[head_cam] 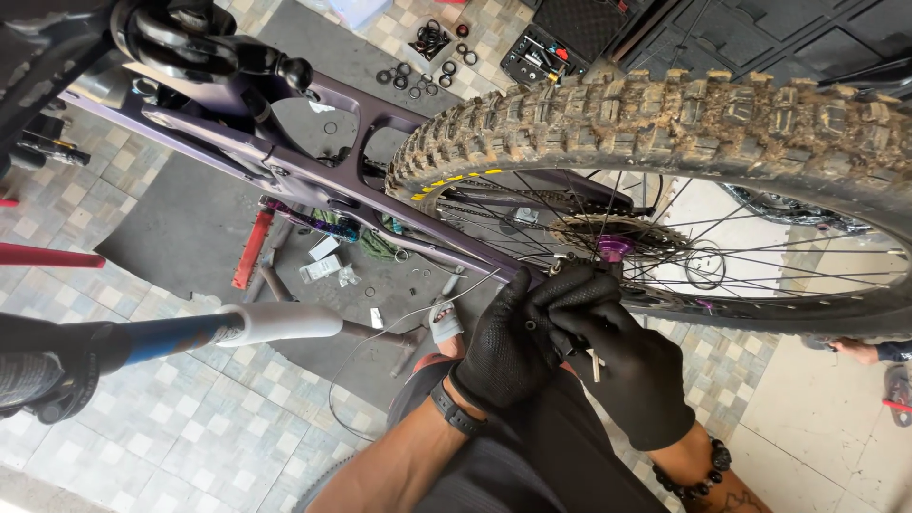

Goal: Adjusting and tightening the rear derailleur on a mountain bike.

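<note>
Both my hands wear black gloves and meet at the rear hub of a purple mountain bike. My left hand [513,347] is cupped around a small part near the rear axle, fingers closed. My right hand [627,366] overlaps it and pinches a thin metal tool [595,365] that pokes out below the fingers. A thin silver cable [418,309] runs from the hands down to the left. Just above the hands sit the purple hub [615,247] and the cassette [589,231]. The muddy knobby rear tyre [665,119] arches over them.
The purple frame stays [313,171] run up to the left. A work stand arm with a white and blue tube [256,325] crosses at left. Rings and small parts [418,71] and an open tool case [541,52] lie on the tiled floor. Another person's foot [860,350] is at right.
</note>
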